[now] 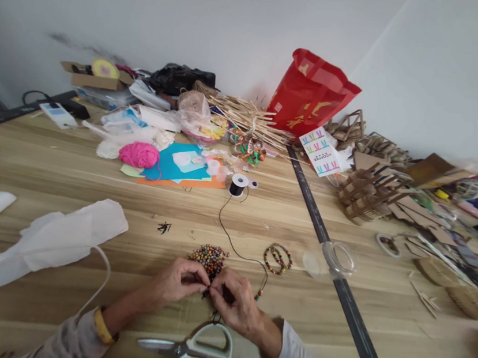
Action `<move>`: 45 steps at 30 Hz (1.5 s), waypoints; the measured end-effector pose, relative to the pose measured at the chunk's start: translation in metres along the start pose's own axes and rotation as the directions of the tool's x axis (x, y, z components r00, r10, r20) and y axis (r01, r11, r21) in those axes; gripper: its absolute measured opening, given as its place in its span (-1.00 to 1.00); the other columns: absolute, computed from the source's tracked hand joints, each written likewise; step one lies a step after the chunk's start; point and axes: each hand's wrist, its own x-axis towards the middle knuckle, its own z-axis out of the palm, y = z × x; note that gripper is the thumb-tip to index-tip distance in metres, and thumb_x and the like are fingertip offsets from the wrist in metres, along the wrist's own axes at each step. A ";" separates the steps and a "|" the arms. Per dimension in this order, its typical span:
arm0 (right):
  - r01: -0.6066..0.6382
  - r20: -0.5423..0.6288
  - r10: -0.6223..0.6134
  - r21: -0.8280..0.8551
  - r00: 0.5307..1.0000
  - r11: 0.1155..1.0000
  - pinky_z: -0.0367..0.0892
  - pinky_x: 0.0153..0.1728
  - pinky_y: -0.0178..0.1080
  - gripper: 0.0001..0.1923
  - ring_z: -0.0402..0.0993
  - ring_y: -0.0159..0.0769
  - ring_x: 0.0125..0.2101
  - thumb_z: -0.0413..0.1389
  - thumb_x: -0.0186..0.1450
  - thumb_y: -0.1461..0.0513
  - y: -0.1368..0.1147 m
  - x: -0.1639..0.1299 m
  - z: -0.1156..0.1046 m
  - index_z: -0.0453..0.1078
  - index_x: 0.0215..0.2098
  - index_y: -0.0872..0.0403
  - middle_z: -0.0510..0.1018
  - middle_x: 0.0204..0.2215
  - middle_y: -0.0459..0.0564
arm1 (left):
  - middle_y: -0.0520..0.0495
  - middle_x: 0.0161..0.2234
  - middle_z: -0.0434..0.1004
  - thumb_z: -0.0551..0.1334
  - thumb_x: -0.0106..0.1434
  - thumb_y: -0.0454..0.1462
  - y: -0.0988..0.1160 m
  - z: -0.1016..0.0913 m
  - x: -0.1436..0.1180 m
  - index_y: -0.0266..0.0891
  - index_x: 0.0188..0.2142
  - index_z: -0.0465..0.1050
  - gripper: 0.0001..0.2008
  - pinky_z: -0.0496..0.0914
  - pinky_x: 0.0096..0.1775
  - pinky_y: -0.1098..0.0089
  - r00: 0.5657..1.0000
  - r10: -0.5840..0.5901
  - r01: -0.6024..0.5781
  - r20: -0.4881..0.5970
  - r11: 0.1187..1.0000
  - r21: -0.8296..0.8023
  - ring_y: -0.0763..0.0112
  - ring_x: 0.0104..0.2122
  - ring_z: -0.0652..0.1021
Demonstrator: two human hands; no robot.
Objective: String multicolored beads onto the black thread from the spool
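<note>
My left hand (180, 281) and my right hand (236, 300) meet fingertip to fingertip just in front of a pile of small multicoloured beads (208, 256). Both are closed in a pinch. A thin black cord (231, 242) runs from a spool (238, 186) round to my right hand, with a few beads (258, 294) strung on it beside that hand. A dark bit of it seems to show at the fingertips; what my left fingers pinch is too small to make out. Below the hands lie scissors (206, 352) with pale handles, blades pointing left.
A beaded bracelet (278, 259) and a clear plastic ring (339, 259) lie to the right. Black scraps (164, 227) are left of the beads. Pink yarn (139, 156), a red bag (308, 94) and woven baskets (363, 197) stand farther back. White sheeting (66, 239) covers the left side.
</note>
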 end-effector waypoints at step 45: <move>0.007 -0.021 -0.007 -0.006 1.000 1.000 0.19 -0.48 -0.36 -0.86 0.28 -0.39 -0.51 -0.03 0.30 0.29 0.000 0.000 -0.002 0.29 -0.42 0.10 0.39 -0.55 -0.05 | -0.10 -0.43 0.57 0.29 0.05 -0.27 -0.004 -0.004 0.000 -0.34 -0.43 0.53 -0.86 0.40 -0.30 0.44 0.998 0.052 -0.052 -0.025 0.999 0.001 0.38 -0.40 0.53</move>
